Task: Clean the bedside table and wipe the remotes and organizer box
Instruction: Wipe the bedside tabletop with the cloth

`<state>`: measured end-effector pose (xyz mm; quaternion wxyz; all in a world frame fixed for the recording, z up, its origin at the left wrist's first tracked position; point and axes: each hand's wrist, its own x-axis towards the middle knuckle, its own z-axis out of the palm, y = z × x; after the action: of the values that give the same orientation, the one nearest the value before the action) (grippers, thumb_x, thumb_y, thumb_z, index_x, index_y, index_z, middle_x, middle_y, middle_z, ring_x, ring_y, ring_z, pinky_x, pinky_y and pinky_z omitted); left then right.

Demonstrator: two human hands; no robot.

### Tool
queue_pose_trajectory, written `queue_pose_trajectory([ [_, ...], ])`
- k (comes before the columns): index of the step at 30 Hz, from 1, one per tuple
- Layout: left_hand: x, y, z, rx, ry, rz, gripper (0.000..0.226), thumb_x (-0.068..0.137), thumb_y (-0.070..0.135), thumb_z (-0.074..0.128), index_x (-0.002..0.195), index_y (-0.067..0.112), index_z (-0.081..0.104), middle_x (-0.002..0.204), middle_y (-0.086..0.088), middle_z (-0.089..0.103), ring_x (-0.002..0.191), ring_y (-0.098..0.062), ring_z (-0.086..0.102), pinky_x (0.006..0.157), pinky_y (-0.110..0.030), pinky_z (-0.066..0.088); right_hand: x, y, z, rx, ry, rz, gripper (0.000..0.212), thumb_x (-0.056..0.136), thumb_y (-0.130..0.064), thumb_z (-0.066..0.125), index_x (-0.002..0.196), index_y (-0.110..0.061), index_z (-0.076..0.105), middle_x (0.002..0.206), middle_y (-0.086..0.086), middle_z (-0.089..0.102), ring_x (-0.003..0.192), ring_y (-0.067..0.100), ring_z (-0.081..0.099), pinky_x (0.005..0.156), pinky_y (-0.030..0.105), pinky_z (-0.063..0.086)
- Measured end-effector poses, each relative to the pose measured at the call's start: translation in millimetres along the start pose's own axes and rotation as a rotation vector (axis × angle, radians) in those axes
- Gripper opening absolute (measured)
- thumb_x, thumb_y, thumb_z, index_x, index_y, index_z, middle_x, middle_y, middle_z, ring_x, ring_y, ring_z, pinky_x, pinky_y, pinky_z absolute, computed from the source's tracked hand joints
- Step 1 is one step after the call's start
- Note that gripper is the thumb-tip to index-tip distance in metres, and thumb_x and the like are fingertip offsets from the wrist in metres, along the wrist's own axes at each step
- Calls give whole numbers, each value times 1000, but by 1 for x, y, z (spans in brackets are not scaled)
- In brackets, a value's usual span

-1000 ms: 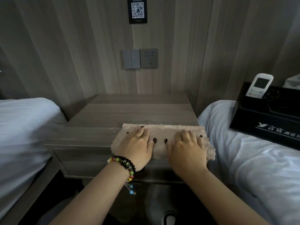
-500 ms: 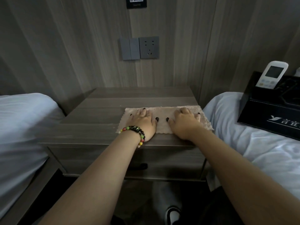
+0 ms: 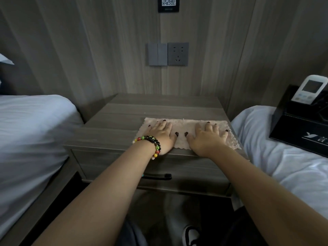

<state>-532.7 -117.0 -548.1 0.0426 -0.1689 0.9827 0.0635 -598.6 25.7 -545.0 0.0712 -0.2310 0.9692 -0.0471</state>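
Bedside table (image 3: 124, 110) top is being wiped | beige cloth (image 3: 184, 126) is being pressed flat on its front-right part by left hand (image 3: 162, 134) and right hand (image 3: 206, 136), fingers straight | next: uncovered left and rear strips likely need passes; organizer box (image 3: 301, 125) and white remote (image 3: 309, 89), right of table on bed, are being left unwiped.

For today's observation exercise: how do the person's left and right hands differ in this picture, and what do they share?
The left hand has a beaded bracelet at its wrist; the right hand has a bare wrist. The left hand presses the cloth's left half, the right hand its right half. Both lie flat, fingers spread, with dark nails.
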Motion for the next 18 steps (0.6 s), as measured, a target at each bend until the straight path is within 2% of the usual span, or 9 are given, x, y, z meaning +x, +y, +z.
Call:
queue_pose_trajectory([
  [10,-26,-64,-6,11,-13,-58,60,102,46,13,154,19,0,162,0,-9,149,-15,-9,121,-40,-1,-7,-74,9,6,-53,-38,67,102,-47,14,156,-13,-3,163,18,-10,148,43,-13,113,67,-9],
  [13,-29,-65,-2,14,10,-83,60,101,46,12,154,21,-1,162,2,-9,149,-14,-9,121,-40,0,-10,-73,11,23,-37,-55,68,101,-50,14,156,-13,-1,163,17,-8,149,41,-12,115,65,-8],
  [18,-39,-47,2,-1,23,-111,61,101,45,14,154,19,0,162,0,-8,149,-17,-8,121,-40,-1,-22,-45,10,51,6,-147,70,99,-57,21,157,-19,7,165,11,-1,151,32,-4,120,54,-1],
])
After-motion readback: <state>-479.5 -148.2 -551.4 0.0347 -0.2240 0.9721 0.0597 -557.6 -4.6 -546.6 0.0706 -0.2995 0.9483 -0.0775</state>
